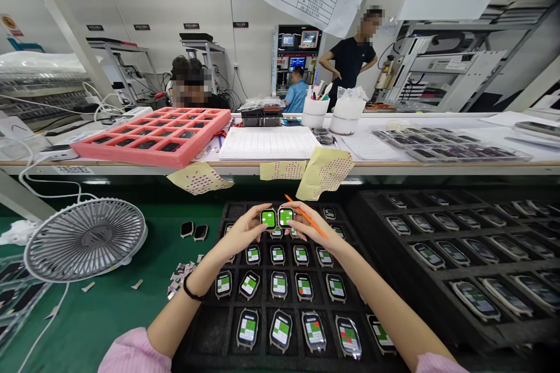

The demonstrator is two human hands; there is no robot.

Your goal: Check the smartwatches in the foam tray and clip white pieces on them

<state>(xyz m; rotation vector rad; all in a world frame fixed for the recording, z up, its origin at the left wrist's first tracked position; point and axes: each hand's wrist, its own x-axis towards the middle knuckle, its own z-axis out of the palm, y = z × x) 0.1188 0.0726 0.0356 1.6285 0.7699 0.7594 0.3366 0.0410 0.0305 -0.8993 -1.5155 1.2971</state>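
My left hand [251, 222] holds a watch [268, 219] with a green and white lit screen, its thumb at the screen's edge. Close beside it, my right hand [308, 222] grips a second lit watch [286, 218]. An orange stick [306, 215] lies slanted across the right hand. Both hands are over the far part of a black foam tray [205, 326], whose compartments hold several watches with green and white screens. A few screens, such as that of the near watch [314, 330], also show red.
A white fan [87, 239] stands on the green mat [153, 320] at left, near two dark watches [193, 230] and small paper strips. Another black tray [394, 268] of watches lies at right. A pink foam tray [190, 154] sits on the shelf. Several people are beyond.
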